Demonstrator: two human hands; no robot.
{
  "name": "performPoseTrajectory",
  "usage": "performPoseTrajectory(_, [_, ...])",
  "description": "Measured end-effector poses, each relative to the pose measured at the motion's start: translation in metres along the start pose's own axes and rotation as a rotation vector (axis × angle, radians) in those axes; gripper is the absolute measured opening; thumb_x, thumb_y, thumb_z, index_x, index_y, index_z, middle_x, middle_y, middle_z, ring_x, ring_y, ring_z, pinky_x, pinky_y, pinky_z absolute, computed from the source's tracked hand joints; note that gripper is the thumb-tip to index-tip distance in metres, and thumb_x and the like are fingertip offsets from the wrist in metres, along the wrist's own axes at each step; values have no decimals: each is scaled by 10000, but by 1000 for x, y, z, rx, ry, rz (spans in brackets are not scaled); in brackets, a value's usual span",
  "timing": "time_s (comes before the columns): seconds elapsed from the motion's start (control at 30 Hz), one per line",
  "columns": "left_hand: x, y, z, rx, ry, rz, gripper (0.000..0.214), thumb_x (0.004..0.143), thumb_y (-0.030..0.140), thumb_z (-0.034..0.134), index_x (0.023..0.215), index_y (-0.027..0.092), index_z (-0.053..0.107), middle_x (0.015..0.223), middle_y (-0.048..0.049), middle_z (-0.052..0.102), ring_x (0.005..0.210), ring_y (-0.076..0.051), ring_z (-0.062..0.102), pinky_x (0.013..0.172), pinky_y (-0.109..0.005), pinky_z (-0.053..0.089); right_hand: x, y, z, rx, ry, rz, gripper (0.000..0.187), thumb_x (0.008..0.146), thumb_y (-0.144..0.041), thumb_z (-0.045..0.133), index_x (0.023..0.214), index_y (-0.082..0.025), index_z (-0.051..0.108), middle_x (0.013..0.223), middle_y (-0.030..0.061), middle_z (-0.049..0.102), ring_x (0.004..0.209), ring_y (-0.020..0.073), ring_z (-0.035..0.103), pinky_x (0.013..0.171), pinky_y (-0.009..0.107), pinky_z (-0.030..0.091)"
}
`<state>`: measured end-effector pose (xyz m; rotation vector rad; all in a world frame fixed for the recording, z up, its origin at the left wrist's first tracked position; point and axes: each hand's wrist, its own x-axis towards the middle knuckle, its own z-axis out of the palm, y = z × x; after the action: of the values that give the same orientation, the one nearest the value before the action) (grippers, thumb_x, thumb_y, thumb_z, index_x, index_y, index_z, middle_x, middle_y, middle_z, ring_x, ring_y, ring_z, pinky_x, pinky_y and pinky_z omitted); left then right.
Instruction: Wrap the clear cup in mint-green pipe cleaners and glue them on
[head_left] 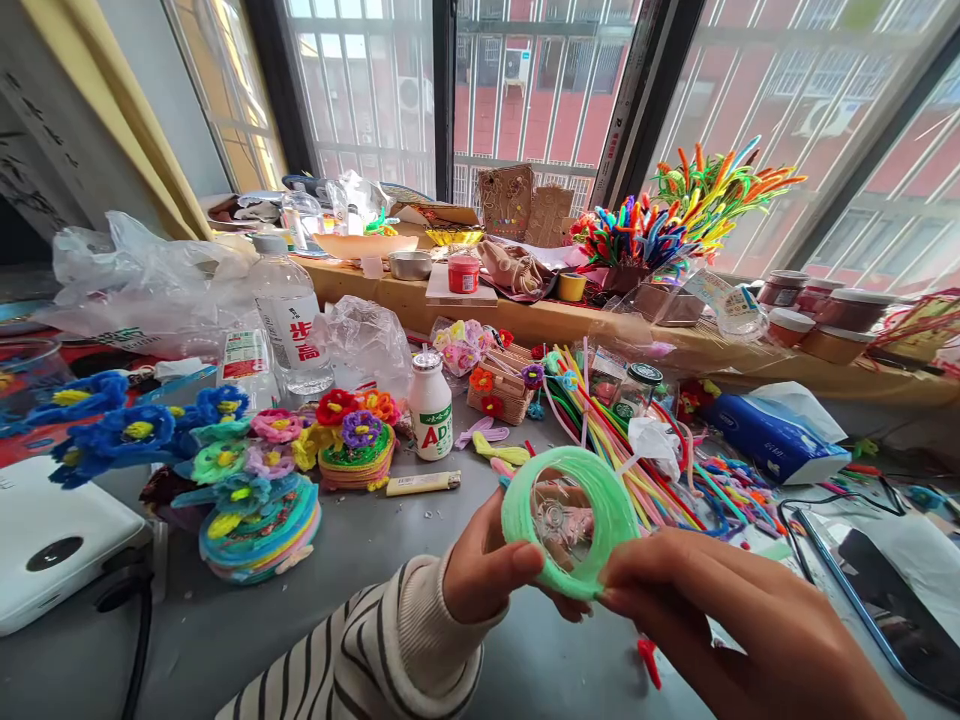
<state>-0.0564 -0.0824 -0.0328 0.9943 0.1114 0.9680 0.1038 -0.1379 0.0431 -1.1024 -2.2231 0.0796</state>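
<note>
One light-green fuzzy ring (pixel 616 505) was held above the gray table (pixel 352 545), between the left hand (pixel 487 570) and the right hand (pixel 742 620). The fingers of the left hand were curled around its left side and underneath, the thumb pressed on the lower left of the rim. The right hand's fingers pinched its lower right edge. Clear plastic showed through the opening, which was tipped toward the camera. A striped sleeve (pixel 352 650) covered the left forearm.

Just beyond the ring, a loose bundle of colored fuzzy stems (pixel 600 425) fanned across the table. To the left lay a pale lighter (pixel 420 484), with a small white bottle (pixel 431 415) upright behind it. Farther left stood a yellow-banded round base (pixel 356 465) topped with fuzzy flowers, near a pastel-banded round base (pixel 259 545) with more flowers above. A blue tissue pack (pixel 769 430) and a phone (pixel 889 595) lay on the right. A small red piece (pixel 649 662) showed beside the right hand. On the windowsill (pixel 360 285) sat a red jar (pixel 463 274) and a dense cluster of bright stems (pixel 645 235).
</note>
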Motion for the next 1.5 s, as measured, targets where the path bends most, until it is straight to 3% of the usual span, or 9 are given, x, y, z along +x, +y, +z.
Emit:
performPoseTrajectory(0.23, [0,-2,-1,-30,-15,16,556,640,398,654,1119,164,496,1038,-127,606,549,-137,637,432,-184,497,0,2,1,25,11,-43,42,783,-197,535,761,-228,551,615,-50,616,516,62,573,504,122,440])
performPoseTrajectory(0.4, [1,-2,-1,-24,8,11,657,580,477,675,1124,153,500,1109,-158,573,552,-134,636,435,-185,510,-2,3,1,13,19,-63,45,790,-189,522,769,-225,542,622,-42,620,525,72,577,524,130,446])
performPoseTrajectory(0.6, [2,-6,-5,-26,-18,48,574,637,431,646,1120,154,512,1166,-170,541,533,-136,639,455,-214,525,-4,3,2,8,11,-87,41,792,-183,524,780,-222,530,617,-36,621,523,77,575,503,134,442])
performPoseTrajectory(0.9, [0,-6,-3,24,26,52,570,650,444,629,1135,170,511,1040,-81,619,541,-135,626,415,-191,489,-2,4,0,44,25,-103,63,784,-153,534,793,-215,526,625,-59,603,525,50,560,511,109,426])
performPoseTrajectory(1.07, [0,-6,-5,27,-4,63,604,655,447,623,1181,190,474,1110,-112,580,629,-173,648,458,-211,518,-3,3,2,40,13,-92,74,776,-151,546,799,-217,520,628,-62,601,533,50,554,516,111,422])
performPoseTrajectory(1.3, [0,-7,-6,-21,-13,34,547,666,424,622,1142,180,510,1019,-122,618,560,-132,639,478,-201,525,-5,4,3,40,6,-66,89,767,-155,560,801,-228,521,650,-63,608,549,57,555,525,126,420])
performPoseTrajectory(1.5, [0,-7,-5,-11,-17,47,511,675,420,613,1132,216,511,1076,-108,598,539,-121,635,469,-192,518,-5,4,2,53,-3,-56,86,769,-151,554,801,-226,525,647,-54,616,541,65,560,512,133,421])
